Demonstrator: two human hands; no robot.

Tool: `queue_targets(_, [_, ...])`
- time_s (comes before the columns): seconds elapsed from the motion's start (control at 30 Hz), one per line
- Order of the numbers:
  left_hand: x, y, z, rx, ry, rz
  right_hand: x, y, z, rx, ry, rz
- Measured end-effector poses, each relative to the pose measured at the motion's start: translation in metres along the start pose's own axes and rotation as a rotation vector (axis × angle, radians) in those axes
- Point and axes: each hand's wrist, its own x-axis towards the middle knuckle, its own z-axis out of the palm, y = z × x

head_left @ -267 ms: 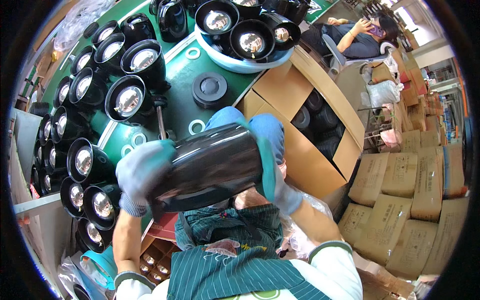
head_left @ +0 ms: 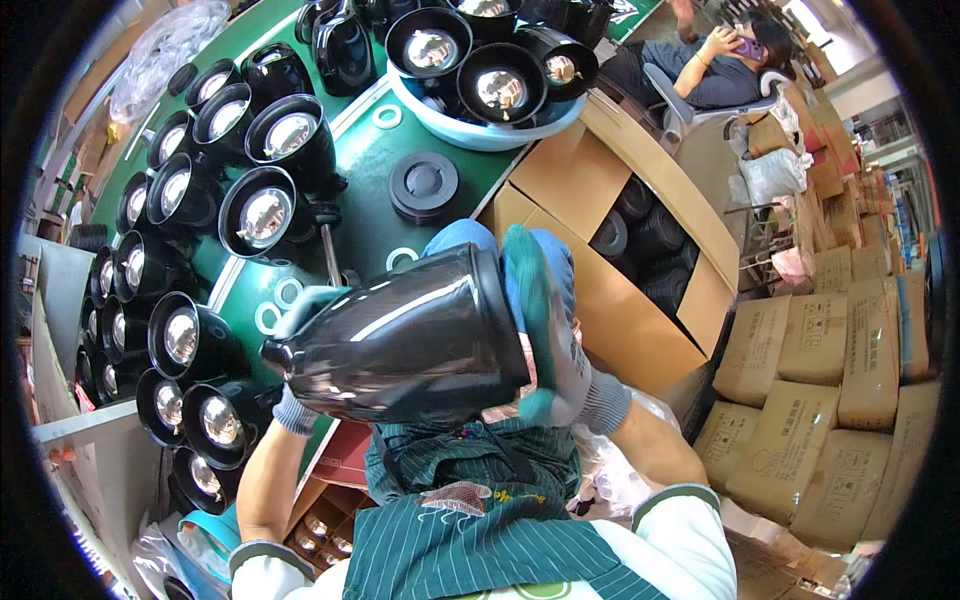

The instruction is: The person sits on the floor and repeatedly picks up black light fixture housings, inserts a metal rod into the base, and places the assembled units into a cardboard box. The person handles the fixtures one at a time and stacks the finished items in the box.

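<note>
I hold a glossy black kettle body [head_left: 400, 335] on its side in front of my chest. My right hand [head_left: 545, 320], in a blue-green work glove, is pressed flat over its wide base end. My left hand [head_left: 295, 400], also gloved, grips the narrower end from beneath and is mostly hidden behind the kettle body. A round black base part [head_left: 424, 185] lies on the green table [head_left: 365, 150] just beyond. White ring gaskets [head_left: 280, 300] lie on the table by my left hand.
Several open black kettle bodies [head_left: 265, 215] with shiny metal bottoms crowd the left of the table. A pale blue basin [head_left: 480, 130] holds more. An open cardboard box [head_left: 640, 250] with black parts stands at right, stacked cartons [head_left: 830, 380] beyond. A seated person [head_left: 720, 60] is far right.
The kettle body has tilted slightly and moved a little toward my chest. Both hands keep their hold.
</note>
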Motion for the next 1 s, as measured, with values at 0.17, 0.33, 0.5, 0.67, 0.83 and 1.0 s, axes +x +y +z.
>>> queue_targets(0.17, [-0.006,-0.003,0.019,-0.142,-0.146,-0.194,-0.01,-0.006,-0.003,0.284,0.07,0.088])
queue_targets(0.33, [0.012,0.063,0.047,0.7,-0.154,0.414,-0.036,-0.01,0.0,1.028,0.428,0.748])
queue_targets(0.5, [0.009,0.056,0.093,0.953,-0.09,0.965,-0.076,0.047,-0.034,0.915,0.559,0.677])
queue_targets(0.67, [-0.035,-0.008,0.146,0.758,0.066,0.896,-0.06,0.052,-0.061,0.889,0.501,0.648])
queue_targets(0.83, [-0.066,-0.025,0.093,0.678,-0.549,0.678,-0.075,0.039,-0.066,0.66,0.39,0.55])
queue_targets(1.0, [-0.006,-0.069,0.013,1.316,0.229,0.134,-0.096,0.018,-0.01,0.236,0.281,0.543])
